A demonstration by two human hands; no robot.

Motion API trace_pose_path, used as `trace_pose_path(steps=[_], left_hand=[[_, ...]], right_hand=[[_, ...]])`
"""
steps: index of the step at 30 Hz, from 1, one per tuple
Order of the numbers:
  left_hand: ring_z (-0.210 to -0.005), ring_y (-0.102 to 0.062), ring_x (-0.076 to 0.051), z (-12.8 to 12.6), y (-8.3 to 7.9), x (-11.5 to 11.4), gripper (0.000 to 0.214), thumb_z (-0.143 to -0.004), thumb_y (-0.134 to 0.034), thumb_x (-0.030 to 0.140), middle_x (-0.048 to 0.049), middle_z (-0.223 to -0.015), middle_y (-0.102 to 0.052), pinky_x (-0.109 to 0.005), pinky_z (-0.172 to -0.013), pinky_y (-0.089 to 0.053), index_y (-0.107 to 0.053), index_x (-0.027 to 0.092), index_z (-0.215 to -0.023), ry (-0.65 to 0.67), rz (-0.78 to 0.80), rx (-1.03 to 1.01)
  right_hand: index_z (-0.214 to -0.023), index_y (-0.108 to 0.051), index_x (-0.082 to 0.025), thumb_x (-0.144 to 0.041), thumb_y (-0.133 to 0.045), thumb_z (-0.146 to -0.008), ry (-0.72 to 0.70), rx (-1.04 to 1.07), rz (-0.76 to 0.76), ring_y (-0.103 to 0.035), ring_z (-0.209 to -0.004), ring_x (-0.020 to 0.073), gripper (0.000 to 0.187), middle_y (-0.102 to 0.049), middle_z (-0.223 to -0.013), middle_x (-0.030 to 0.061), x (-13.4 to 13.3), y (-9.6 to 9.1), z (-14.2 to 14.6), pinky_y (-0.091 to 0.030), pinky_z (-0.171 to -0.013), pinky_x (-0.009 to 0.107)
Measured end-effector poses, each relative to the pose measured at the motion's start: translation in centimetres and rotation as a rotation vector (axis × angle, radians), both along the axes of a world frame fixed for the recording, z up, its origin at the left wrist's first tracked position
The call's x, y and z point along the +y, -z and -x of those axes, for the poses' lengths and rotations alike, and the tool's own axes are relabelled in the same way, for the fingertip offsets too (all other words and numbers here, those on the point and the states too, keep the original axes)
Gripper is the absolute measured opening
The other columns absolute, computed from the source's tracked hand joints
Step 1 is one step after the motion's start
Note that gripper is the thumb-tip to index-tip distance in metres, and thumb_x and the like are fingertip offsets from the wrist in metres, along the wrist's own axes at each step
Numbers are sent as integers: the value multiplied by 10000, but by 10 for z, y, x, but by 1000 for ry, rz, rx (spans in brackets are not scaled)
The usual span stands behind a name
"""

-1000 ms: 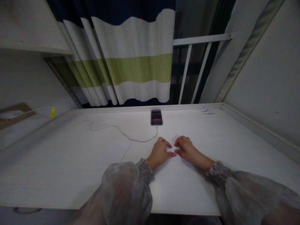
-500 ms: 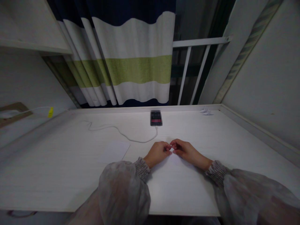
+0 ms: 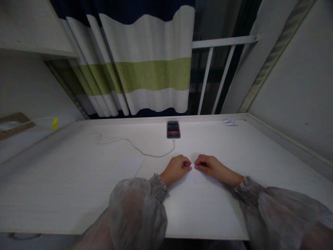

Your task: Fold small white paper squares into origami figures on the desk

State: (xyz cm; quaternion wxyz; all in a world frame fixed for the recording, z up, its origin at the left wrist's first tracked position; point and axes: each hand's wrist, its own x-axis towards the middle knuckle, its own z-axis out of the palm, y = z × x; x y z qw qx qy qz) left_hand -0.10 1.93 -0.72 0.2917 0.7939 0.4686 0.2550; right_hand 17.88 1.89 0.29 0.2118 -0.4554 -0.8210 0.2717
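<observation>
Over the middle of the white desk, my left hand (image 3: 179, 168) is closed in a pinch on the left edge of a small white piece of paper (image 3: 194, 176). My right hand (image 3: 210, 166) pinches the paper's right side, thumb and fingertips close together. A narrow gap separates the two hands, with the paper's top showing between them. White on white, its outline is hard to make out. To the left of my left forearm lies a flat white sheet (image 3: 127, 168), its right edge showing as a thin dark line.
A blurred dark device (image 3: 173, 129) stands near the desk's back edge, joined to a white cable (image 3: 145, 154) that runs left. Small folded white papers (image 3: 230, 122) lie at the back right. Behind the desk (image 3: 78, 194) hang a striped curtain (image 3: 156, 74) and a white railing (image 3: 223, 42).
My right hand has shifted slightly to the right, so the gap between my hands is wider. My left hand has barely moved. The view has tilted a little.
</observation>
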Motion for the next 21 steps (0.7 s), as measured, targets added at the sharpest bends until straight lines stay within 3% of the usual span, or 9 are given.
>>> trace_pose_path(steps=[13, 21], left_hand=[[-627, -501, -104, -2, 1, 1, 127, -648, -636, 215, -7, -723, -574, -221, -600, -401, -632, 142, -752, -21, 32, 1], [-591, -480, -94, -2, -3, -2, 79, -670, -626, 203, 6, -664, -555, -216, -577, -390, -618, 138, -715, 6, 14, 25]], right_hand=[[-700, -558, -142, -267, -529, -737, -37, 58, 62, -477, -597, 119, 134, -535, -679, 24, 3, 6, -2, -384, -554, 238], [-726, -571, -142, -240, -521, -745, -146, 19, 36, -465, -578, 106, 112, -524, -674, 10, 6, 3, -6, -377, -534, 226]])
